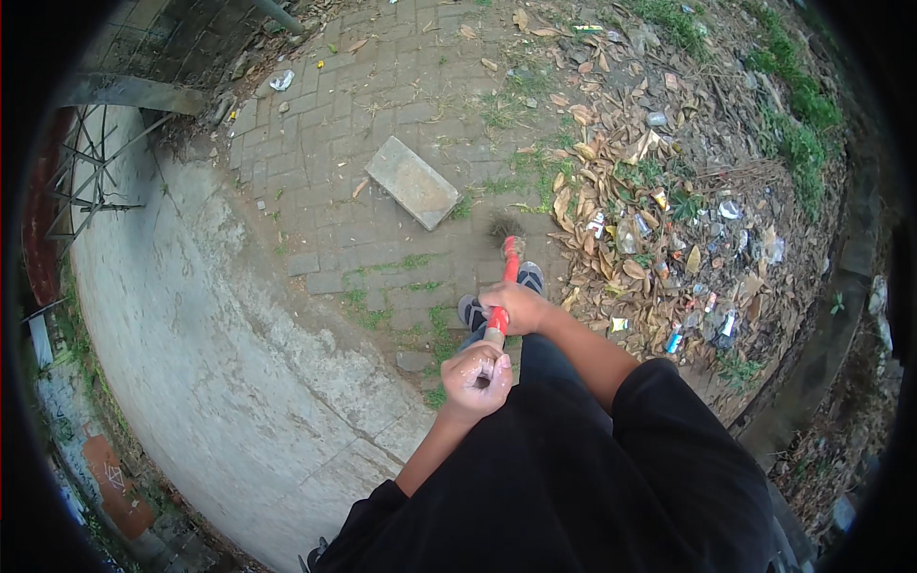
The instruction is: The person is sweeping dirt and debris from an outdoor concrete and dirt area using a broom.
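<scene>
Both of my hands grip the red handle of a broom (513, 260), one behind the other. My left hand (476, 380) is closed round the upper end, close to my body, and has pale smears on its skin. Further down the handle, my right hand (516, 307) wraps round the red part. The dark bristle head (506, 227) points away from me and is just beyond my sandalled feet (530, 277), above the paving; whether it touches the ground I cannot tell.
A concrete slab (413, 183) lies on the brick paving (382, 105) ahead. On the right spreads a heap of dry leaves and litter (659, 229). Smooth concrete (239, 382) runs along the left, with a metal frame (95, 177) at its far side.
</scene>
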Available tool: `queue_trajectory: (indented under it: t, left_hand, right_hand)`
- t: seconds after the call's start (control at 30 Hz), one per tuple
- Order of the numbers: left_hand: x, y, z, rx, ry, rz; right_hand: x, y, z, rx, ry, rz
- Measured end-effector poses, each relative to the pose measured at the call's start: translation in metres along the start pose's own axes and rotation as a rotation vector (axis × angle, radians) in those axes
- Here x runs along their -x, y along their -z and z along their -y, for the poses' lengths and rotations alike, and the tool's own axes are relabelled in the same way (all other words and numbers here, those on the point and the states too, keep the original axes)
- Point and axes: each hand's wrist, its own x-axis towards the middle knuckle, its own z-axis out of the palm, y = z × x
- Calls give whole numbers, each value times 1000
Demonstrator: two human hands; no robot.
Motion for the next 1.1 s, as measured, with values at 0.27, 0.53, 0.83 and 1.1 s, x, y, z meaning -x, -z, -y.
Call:
queue_trajectory:
  t: [0.27, 0.53, 0.83, 1.1]
  left_hand:
    - [-73, -27, -47, 260, -106, 40]
    - [-100, -96, -17, -35, -180, 272]
    - [-136, -113, -48, 130, -175, 184]
    - [-158, -77, -20, -175, -263, 268]
  right_hand:
    - [58, 87, 44, 109, -113, -243]
    - [13, 93, -27, -123, 123, -389]
    - [56, 126, 0, -54, -66, -620]
    - [-49, 112, -30, -236, 129, -365]
